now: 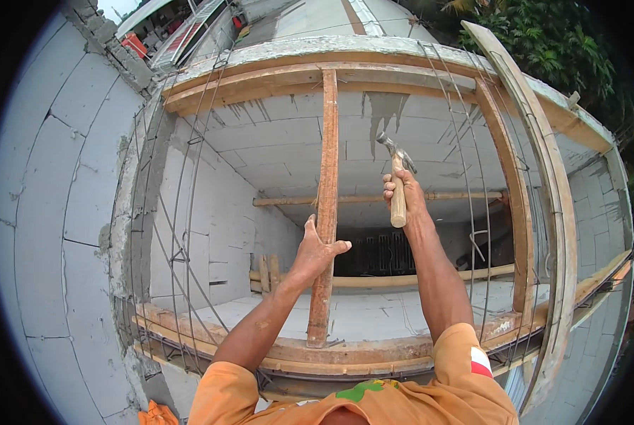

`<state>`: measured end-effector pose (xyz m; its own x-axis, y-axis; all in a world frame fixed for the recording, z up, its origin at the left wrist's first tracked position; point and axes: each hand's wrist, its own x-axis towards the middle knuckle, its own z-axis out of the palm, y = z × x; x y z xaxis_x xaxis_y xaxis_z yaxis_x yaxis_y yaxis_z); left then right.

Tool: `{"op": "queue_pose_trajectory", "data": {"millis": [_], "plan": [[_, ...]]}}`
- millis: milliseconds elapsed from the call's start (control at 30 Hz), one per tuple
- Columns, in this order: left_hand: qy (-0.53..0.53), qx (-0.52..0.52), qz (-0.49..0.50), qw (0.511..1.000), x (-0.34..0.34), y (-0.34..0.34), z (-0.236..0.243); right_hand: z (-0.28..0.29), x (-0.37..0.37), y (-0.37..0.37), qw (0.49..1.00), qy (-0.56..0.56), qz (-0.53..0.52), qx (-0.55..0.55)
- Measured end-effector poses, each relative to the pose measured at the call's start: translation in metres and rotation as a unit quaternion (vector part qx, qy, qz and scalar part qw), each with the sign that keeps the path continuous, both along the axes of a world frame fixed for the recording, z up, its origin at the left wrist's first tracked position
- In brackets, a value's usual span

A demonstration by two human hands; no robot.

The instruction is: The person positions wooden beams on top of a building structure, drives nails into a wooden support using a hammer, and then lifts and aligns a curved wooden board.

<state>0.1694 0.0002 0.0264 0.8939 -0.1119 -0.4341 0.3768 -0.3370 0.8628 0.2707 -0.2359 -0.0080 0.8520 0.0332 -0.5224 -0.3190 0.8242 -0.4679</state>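
A narrow reddish-brown wooden beam [329, 142] spans the opening in front of me, its ends on the far and near timbers. My left hand [315, 251] grips it around the middle, the thumb lying across its top and the fingers along its left side, partly hidden. In my right hand [412, 193] is a claw hammer [398, 207], raised to the right of the beam and apart from it. My fingers close around its pale wooden handle, and the metal head points up and away from me.
Thin steel rebar [182, 234] runs across the opening on the left, with more bars on the right. A long plank [554, 184] lies at the right. Bamboo poles [373, 199] cross lower down inside the deep block-walled space. A grey block wall [40, 177] stands left.
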Motion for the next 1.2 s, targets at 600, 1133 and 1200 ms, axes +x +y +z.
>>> {"op": "queue_pose_trajectory", "data": {"millis": [600, 1133, 1200], "plan": [[-0.030, 0.014, 0.059, 0.998, 0.003, -0.016, -0.006, -0.154, 0.168, 0.026, 0.996, 0.034, 0.037, 0.076], [-0.002, 0.020, 0.035, 0.999, 0.009, -0.008, -0.001, -0.142, 0.209, 0.039, 0.993, -0.043, 0.056, 0.098], [-0.008, 0.016, 0.035, 0.999, 0.008, -0.010, -0.003, -0.176, 0.202, 0.042, 0.992, -0.011, 0.058, 0.113]]}}
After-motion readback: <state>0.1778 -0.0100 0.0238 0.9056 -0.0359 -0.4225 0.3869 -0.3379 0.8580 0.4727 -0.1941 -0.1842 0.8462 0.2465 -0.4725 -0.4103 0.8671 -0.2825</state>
